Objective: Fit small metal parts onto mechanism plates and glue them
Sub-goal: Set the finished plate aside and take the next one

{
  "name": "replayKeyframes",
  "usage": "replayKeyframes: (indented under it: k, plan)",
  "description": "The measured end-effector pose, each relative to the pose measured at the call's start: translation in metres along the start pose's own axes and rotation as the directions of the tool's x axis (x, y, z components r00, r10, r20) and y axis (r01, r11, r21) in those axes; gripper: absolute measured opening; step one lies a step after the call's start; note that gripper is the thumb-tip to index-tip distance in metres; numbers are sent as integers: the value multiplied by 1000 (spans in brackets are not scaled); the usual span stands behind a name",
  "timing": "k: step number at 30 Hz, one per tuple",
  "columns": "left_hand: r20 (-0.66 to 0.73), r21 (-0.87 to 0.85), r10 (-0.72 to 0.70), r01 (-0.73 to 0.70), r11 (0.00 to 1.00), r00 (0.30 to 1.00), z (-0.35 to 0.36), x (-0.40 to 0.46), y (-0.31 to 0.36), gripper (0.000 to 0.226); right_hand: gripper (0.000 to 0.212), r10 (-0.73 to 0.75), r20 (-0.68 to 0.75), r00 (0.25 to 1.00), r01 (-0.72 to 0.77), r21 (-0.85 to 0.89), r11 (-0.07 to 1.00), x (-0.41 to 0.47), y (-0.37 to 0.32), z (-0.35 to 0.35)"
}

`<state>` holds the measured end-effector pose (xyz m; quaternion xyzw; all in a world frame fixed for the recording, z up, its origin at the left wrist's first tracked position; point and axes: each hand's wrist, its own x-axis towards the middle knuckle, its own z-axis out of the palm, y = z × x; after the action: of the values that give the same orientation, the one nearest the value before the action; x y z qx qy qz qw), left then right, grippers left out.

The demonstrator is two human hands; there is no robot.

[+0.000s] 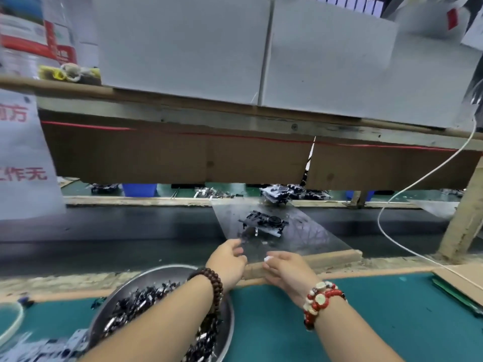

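A black mechanism plate (264, 222) lies on a clear plastic sheet (308, 236) that bridges the dark conveyor belt. My left hand (228, 259) is at the sheet's near left corner with its fingers curled at the edge. My right hand (285, 267) rests by the sheet's near edge on a wooden strip (337, 257), fingers bent. Whether either hand grips the sheet is unclear. A round metal bowl (146, 278) full of small dark metal parts sits under my left forearm.
More mechanism plates (277, 194) pile at the belt's far side. A white cable (386, 205) hangs at the right. A low shelf with white boxes (188, 48) overhangs the belt. The green mat (379, 309) lies near me, with more parts (44, 348) at lower left.
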<state>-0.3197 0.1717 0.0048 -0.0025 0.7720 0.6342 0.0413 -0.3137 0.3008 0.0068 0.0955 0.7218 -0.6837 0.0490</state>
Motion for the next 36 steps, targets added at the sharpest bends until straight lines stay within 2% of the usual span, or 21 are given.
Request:
replayKeyframes:
  k: [4,7,10,12,14,16,17,19,20,23,25,29,32,36]
  plan:
    - [-29,211,116,-107,972,993,-25,-63,7,41,16,-37,162,986,37,0,999,-46,4,-15]
    - [-81,289,188,-157,944,979,-53,-131,-4,32,22,-76,300,951,76,15,997,-92,10,-29]
    - [-73,405,242,-193,894,967,-76,-191,-18,26,23,-36,341,939,58,-55,997,-133,22,-34]
    - [-87,629,265,-153,762,960,-95,-226,-28,34,22,-1,347,938,48,-127,991,-149,38,-37]
    - [-48,871,356,-135,473,933,-110,-256,-38,42,31,20,339,940,39,-167,985,-167,50,-38]
    - [-101,945,287,2,326,953,-122,-280,-42,57,46,38,350,936,25,-175,984,-182,62,-39]
    - [-120,953,209,54,297,970,-128,-288,-48,63,53,48,353,934,12,-166,986,-189,67,-39]
    - [-183,936,38,163,312,982,-140,-299,-63,68,60,62,357,932,1,-173,985,-199,79,-36]
    - [-209,928,26,190,321,978,-143,-299,-64,67,62,56,376,925,26,-211,977,-203,83,-33]
    - [-248,918,143,185,352,958,-142,-288,-63,54,72,57,481,875,152,-384,911,-211,93,-26]
    - [-268,930,245,184,318,932,-144,-272,-56,44,72,44,508,860,185,-392,901,-217,91,-22]
    - [-229,965,219,192,177,948,-153,-241,-49,42,59,-45,400,915,177,-301,937,-223,89,-10]
    - [-179,981,243,156,112,953,-156,-234,-51,27,48,-91,326,941,188,-281,941,-223,90,0]
    - [-183,981,283,154,121,942,-162,-231,-48,30,34,-161,246,956,229,-281,932,-215,92,0]
